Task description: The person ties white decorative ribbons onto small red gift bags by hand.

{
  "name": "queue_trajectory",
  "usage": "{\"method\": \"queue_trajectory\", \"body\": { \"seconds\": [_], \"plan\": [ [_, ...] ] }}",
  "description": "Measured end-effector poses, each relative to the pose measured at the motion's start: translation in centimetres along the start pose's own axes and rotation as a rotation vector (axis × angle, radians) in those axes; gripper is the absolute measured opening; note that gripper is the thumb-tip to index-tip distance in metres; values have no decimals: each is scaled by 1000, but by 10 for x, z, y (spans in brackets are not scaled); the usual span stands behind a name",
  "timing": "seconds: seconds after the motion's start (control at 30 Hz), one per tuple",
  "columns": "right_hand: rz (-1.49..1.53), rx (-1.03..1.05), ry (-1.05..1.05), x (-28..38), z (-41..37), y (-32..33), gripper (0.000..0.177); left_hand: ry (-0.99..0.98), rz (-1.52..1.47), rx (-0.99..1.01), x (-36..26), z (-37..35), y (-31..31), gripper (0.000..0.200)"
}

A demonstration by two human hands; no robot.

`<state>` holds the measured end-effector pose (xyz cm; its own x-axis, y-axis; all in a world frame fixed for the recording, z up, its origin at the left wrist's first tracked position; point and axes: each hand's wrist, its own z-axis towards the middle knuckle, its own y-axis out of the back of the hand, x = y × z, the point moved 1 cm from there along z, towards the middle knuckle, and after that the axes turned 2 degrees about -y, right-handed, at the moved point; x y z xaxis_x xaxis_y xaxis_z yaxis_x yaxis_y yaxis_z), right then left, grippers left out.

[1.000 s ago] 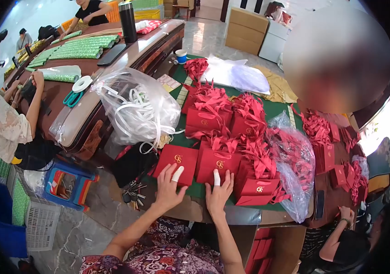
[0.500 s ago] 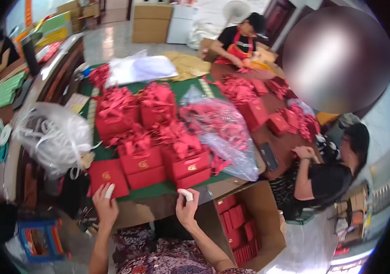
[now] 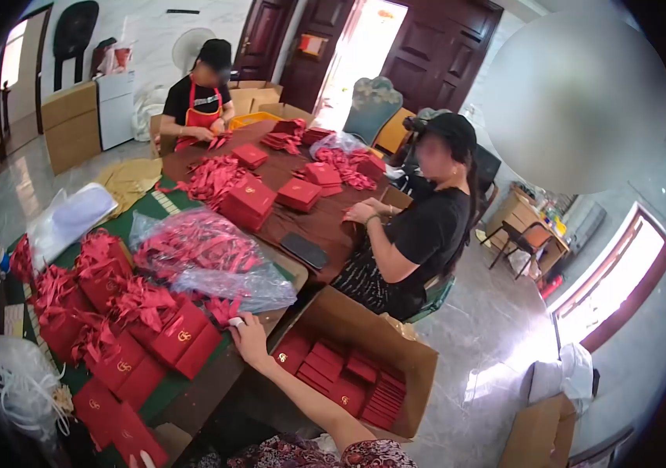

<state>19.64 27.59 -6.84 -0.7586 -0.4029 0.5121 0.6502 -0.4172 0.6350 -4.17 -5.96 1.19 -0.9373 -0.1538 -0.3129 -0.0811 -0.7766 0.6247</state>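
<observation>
At the bottom edge, the fingertips of my left hand point(image 3: 142, 460) grip the lower end of a flat red packet point(image 3: 136, 434); the rest of that hand is out of view. Another red packet point(image 3: 94, 405) with a gold mark lies partly under it. My right hand point(image 3: 250, 338), a white cover on one finger, is over the table edge beside loose red ribbon point(image 3: 222, 309), with loosely bent fingers and nothing visible in them. Stacks of red packets point(image 3: 184, 340) topped with ribbons stand on the green mat point(image 3: 163, 396).
An open cardboard box point(image 3: 419, 374) holds red packets at the right. Clear plastic point(image 3: 231, 285) wraps ribbons behind my right hand. Two people point(image 3: 419, 234), point(image 3: 204, 101) work across the brown table point(image 3: 270, 226), where a phone point(image 3: 303, 249) lies. A bag of white strips point(image 3: 17, 382) sits left.
The view has swung to the right. My left hand is now mostly below the frame, with a second flat packet showing at it. My right hand is nearer the ribbons by the plastic.
</observation>
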Motion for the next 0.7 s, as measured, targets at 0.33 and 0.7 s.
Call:
{"method": "queue_trajectory", "body": {
  "seconds": [0.33, 0.7],
  "plan": [
    [227, -110, 73, 31, -14, 38, 19, -84, -225, 259, 11, -54, -48, 36],
    [384, 655, 381, 148, -83, 53, 17, -31, -297, 346, -7, -22, -56, 40]
  ]
}}
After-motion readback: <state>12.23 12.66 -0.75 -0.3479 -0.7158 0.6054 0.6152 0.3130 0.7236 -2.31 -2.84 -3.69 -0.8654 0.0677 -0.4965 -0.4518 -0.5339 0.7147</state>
